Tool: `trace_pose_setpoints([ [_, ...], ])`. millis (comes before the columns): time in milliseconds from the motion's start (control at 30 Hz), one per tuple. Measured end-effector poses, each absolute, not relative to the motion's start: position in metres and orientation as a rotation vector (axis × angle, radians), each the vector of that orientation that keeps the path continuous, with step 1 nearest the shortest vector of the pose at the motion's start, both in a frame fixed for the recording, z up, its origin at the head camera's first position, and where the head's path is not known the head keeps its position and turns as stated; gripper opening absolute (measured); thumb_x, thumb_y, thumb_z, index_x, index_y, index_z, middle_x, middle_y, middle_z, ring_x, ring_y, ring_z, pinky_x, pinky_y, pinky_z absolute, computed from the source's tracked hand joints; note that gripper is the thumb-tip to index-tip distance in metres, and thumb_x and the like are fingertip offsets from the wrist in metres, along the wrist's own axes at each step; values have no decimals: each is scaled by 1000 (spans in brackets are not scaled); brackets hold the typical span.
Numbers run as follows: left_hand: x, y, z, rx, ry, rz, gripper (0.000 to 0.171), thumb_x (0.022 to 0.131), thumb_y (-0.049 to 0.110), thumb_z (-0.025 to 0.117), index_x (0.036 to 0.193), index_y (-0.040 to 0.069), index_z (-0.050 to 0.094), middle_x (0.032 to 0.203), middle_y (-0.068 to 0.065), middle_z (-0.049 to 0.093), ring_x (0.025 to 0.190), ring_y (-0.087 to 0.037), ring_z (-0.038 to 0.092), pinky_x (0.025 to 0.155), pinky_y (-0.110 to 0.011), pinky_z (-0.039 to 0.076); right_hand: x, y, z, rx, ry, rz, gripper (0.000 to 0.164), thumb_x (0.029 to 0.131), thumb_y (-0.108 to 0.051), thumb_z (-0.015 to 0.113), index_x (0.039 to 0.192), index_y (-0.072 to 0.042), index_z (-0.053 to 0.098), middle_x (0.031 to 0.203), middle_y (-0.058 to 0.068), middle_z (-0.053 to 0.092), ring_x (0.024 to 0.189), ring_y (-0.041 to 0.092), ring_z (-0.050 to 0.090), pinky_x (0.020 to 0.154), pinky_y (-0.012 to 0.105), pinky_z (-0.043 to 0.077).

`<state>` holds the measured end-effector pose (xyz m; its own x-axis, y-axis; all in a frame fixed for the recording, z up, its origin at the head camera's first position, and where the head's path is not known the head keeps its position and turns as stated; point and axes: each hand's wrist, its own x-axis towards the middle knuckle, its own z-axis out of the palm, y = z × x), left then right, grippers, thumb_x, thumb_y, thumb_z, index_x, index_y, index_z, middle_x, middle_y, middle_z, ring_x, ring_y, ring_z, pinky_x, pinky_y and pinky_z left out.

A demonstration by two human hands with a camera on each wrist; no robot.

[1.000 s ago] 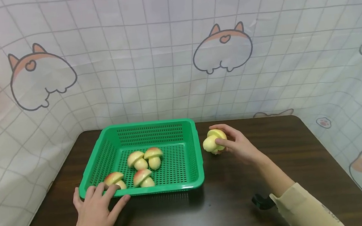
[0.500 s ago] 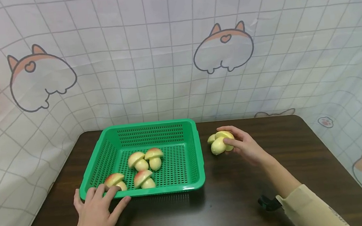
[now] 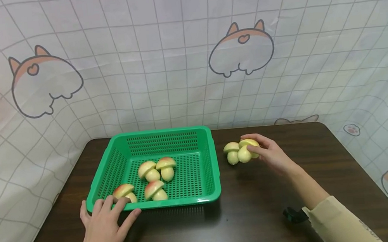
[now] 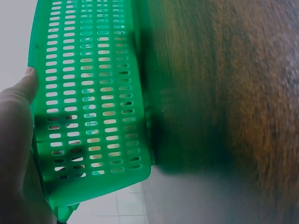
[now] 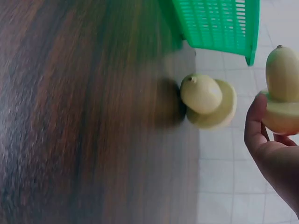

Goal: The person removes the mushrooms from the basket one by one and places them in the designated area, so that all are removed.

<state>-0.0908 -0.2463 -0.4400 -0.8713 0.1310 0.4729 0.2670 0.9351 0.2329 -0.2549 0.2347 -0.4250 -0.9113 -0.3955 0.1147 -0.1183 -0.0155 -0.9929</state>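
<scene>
My right hand [image 3: 272,153] pinches a toy mushroom [image 3: 244,154] by its pale yellow cap, stem toward the basket. In the right wrist view this held mushroom [image 5: 283,77] is raised above the tabletop. A second mushroom [image 3: 232,157] stands on the table just left of it, between hand and basket. My left hand [image 3: 103,227] grips the front left rim of a green plastic basket [image 3: 213,166], fingers bent over the edge and thumb [image 4: 27,84] outside. Several more mushrooms [image 3: 166,169] with reddish-yellow caps lie in the basket, one partly behind the left fingers.
The dark brown wooden table [image 3: 245,221] carries everything. Behind it and at both sides hangs a white gridded cloth [image 3: 162,81] with cartoon dogs. A black strap-like piece [image 3: 294,215] sits at the right sleeve [image 3: 336,218].
My right hand has moved to the right with its mushroom, and the second mushroom behind it has come into full sight. The left hand and the basket have stayed in place.
</scene>
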Motion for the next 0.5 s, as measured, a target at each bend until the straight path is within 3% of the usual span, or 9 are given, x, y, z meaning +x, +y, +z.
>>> trace_pose_setpoints([
  [233,-91,-246,-439,-285,-2616,-403,33,91,52,74,104,22,69,102,-5,60,100,-38,53,103,-85,6,-261,247,-430,-442,2162,-1969,31,105,-18,63,135,-16,64,128,3,59,98,15,56,74,28,47],
  [400,-91,-246,-440,-286,-2612,-404,33,91,53,74,103,22,69,102,-5,59,99,-37,53,103,-85,5,-264,254,-432,-407,2235,-1910,40,104,-22,65,138,-4,58,121,4,58,90,16,52,67,30,41],
  [500,-91,-246,-440,-283,-2620,-408,34,91,53,73,104,21,70,101,-5,59,99,-37,53,103,-85,4,-266,257,-433,-400,2262,-1870,45,104,-25,65,140,-1,55,123,5,59,92,17,53,71,34,45],
])
